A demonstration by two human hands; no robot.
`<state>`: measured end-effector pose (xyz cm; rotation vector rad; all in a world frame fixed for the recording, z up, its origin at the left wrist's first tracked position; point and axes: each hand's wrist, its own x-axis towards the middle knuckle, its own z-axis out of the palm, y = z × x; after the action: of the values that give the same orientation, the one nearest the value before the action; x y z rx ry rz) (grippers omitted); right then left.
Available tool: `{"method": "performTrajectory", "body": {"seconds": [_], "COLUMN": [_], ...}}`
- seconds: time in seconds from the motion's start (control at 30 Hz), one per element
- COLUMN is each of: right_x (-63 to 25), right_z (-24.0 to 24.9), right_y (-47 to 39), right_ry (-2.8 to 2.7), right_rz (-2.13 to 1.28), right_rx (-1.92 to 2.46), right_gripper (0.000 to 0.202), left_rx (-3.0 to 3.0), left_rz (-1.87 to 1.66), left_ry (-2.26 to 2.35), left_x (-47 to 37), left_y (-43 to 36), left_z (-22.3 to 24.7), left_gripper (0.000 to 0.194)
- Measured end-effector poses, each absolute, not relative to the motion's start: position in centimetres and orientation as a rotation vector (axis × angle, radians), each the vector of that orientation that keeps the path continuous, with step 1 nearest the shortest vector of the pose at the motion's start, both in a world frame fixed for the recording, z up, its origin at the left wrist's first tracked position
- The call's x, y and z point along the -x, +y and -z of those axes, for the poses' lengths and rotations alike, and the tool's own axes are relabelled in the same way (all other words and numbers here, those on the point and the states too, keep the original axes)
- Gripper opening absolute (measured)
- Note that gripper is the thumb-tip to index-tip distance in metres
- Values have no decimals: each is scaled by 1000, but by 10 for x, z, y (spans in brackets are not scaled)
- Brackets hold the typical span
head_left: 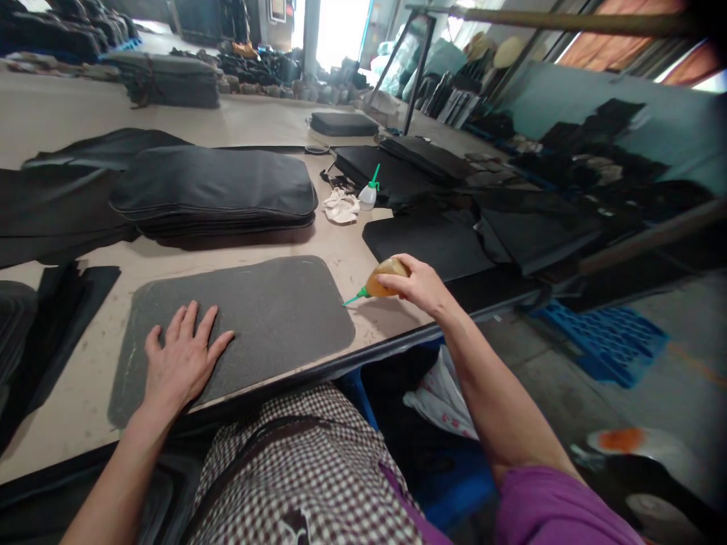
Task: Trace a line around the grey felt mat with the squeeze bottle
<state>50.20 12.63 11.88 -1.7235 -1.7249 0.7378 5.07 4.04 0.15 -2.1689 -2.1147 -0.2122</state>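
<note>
A dark grey panel with rounded corners [278, 310] lies flat on the table in front of me. My left hand [180, 356] rests on its left part, palm down with the fingers spread. In my right hand [413, 284] is a squeeze bottle of amber liquid [385, 278], tilted so that its green nozzle points down and left. The nozzle's tip is at the panel's right edge; whether it touches cannot be made out.
Behind the panel stands a stack of black panels [221, 189]. A white bottle with a green nozzle [368, 195] and a crumpled cloth [341, 206] sit beside it. More black pieces [432, 242] lie at the right, dark strips [68, 325] at the left.
</note>
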Motion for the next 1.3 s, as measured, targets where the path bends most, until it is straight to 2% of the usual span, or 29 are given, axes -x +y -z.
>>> {"method": "performTrajectory", "body": {"seconds": [0.4,0.57,0.7,0.77,0.9,1.07,1.3], "right_x": [-527,-514,-465,-427,-340,-245,-182], "right_z": [-113,-118,-118,-116,-111,-100,-88], "right_y": [65,57,62,64,59,51,45], "right_ry": [-1570,-1490,-1564,-1666,-1902,-2143,-2304], "right_rz": [-1033,-1243,-1277,-1311,-1264,-1042,-851], "right_rx": [1725,1586,1433,1336,1091,828,742], "right_gripper": [45,49,53,53,48,42,51], "left_rx": [2199,2218,2220,2183,2152,2123,2049], "left_rz": [239,409,890,1004,873,744,664], "left_ry": [-2110,-2192,-2229,-2204,-2235,-2354,-2437], "left_x": [-46,-46,-22,-1,41,65,65], "left_y": [42,43,34,21,-16,-53,-60], "left_z": [2,-4,-29,-42,-53,-47,-33], "left_gripper": [72,66,60,54,41,34,26]}}
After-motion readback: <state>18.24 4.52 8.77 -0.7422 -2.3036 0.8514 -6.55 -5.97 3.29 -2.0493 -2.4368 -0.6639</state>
